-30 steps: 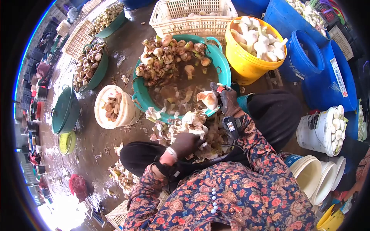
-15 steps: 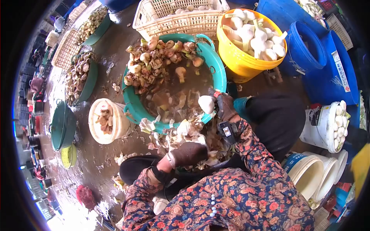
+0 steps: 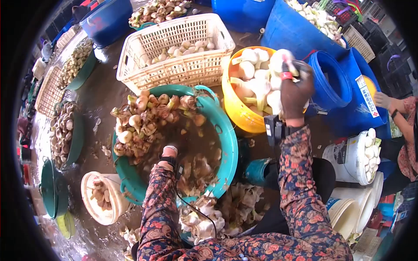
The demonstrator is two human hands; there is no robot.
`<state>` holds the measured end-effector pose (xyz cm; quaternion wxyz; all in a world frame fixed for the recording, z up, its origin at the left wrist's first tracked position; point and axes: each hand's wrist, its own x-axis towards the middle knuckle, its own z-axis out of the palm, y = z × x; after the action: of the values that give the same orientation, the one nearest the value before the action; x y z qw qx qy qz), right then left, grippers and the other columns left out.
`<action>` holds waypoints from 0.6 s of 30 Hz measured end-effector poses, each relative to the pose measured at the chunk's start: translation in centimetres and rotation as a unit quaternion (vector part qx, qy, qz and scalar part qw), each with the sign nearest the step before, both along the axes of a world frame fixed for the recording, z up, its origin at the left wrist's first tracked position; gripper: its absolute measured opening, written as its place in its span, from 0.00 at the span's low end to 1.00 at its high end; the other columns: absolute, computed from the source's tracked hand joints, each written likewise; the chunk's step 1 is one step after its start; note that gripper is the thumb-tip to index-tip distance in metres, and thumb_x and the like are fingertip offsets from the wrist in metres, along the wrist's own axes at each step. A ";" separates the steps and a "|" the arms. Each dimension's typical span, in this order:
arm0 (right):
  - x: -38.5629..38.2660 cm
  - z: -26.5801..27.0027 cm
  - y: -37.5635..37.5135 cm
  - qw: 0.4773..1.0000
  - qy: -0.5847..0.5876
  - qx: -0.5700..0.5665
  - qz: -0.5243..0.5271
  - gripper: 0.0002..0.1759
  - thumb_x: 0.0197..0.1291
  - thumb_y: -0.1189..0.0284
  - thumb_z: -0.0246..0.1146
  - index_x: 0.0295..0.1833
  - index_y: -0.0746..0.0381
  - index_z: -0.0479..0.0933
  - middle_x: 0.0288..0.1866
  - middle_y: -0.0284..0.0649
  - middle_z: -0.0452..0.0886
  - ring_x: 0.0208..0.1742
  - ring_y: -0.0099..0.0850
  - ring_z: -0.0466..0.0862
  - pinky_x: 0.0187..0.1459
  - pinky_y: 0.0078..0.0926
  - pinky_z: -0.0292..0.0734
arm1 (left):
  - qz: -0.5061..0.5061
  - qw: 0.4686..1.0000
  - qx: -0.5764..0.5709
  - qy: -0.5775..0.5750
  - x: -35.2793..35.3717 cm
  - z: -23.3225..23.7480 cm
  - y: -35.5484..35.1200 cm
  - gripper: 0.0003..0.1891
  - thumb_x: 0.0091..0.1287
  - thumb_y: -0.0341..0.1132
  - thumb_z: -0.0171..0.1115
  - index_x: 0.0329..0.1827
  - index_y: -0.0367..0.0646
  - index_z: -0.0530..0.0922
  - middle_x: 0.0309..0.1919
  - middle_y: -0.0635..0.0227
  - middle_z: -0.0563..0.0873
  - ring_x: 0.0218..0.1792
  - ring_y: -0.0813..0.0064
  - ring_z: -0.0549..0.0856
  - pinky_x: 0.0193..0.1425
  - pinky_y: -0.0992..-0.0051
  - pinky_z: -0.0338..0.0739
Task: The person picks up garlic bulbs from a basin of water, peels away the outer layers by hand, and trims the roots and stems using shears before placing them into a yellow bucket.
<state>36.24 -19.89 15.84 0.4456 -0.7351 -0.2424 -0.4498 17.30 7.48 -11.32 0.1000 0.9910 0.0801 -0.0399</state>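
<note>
Bulb (image 3: 280, 58), pale and smooth, in right hand (image 3: 297, 89) above yellow bucket (image 3: 233, 111)

Looks like an open-air produce-cleaning yard, market-side. Shows in the wet concrete floor (image 3: 102, 100), strewn with husks (image 3: 244, 204), with daylight glinting off it at lower left. Shows too in bulk containers set straight on the ground: a teal basin (image 3: 232, 148) of muddy water and unpeeled bulbs (image 3: 139, 117), a yellow bucket (image 3: 233, 111) heaped with peeled bulbs (image 3: 250, 65), a white crate (image 3: 174, 71), blue barrels (image 3: 344, 119), white pails (image 3: 350, 167). More green basins (image 3: 79, 139) of the same crop and a flat basket (image 3: 48, 91) lined up along the left edge. A co-worker's sleeve (image 3: 407, 115) beside the barrels at right: shared work floor.
</note>
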 end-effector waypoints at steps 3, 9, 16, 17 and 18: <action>0.7 -0.9 -0.6 0.938 0.250 -0.239 -0.029 0.17 0.49 0.67 0.61 0.42 0.67 0.77 0.41 0.54 0.78 0.45 0.51 0.77 0.47 0.41 0.71 | -0.061 0.996 0.031 -0.049 1.1 -8.3 3.5 0.33 0.47 0.42 0.68 0.60 0.54 0.70 0.58 0.56 0.72 0.59 0.57 0.71 0.61 0.62 0.67; -13.2 0.1 2.7 0.950 0.290 -0.038 0.111 0.16 0.56 0.61 0.64 0.37 0.66 0.78 0.31 0.51 0.80 0.36 0.47 0.81 0.37 0.38 0.74 | 0.173 0.959 -0.204 0.096 -5.7 -5.1 1.5 0.30 0.50 0.49 0.68 0.55 0.45 0.75 0.49 0.57 0.79 0.48 0.67 0.79 0.52 0.68 0.74; -21.7 -7.1 1.8 0.828 0.483 -0.209 0.193 0.23 0.58 0.52 0.58 0.28 0.62 0.77 0.24 0.53 0.77 0.32 0.54 0.78 0.30 0.44 0.72 | 0.182 0.834 -0.500 0.143 -12.5 2.7 -4.6 0.36 0.46 0.54 0.71 0.52 0.35 0.76 0.47 0.56 0.81 0.45 0.70 0.80 0.49 0.73 0.75; -22.6 -6.7 1.2 0.819 0.488 -0.229 0.194 0.22 0.58 0.52 0.59 0.27 0.62 0.77 0.24 0.54 0.77 0.33 0.54 0.78 0.31 0.44 0.72 | 0.162 0.856 -0.477 0.115 -13.0 3.6 -6.0 0.38 0.47 0.52 0.71 0.56 0.34 0.72 0.51 0.54 0.79 0.50 0.67 0.79 0.54 0.73 0.72; -23.4 -7.3 0.5 0.820 0.487 -0.229 0.193 0.22 0.58 0.52 0.59 0.27 0.62 0.77 0.24 0.54 0.77 0.33 0.54 0.78 0.31 0.44 0.72 | 0.143 0.879 -0.442 0.103 -13.3 1.7 -6.6 0.38 0.47 0.47 0.71 0.59 0.35 0.70 0.53 0.56 0.78 0.53 0.67 0.77 0.59 0.73 0.69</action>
<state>12.88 -19.35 8.55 0.4023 -0.8774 -0.2267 0.1305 4.03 0.85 -9.64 0.5239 0.8116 0.2046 -0.1579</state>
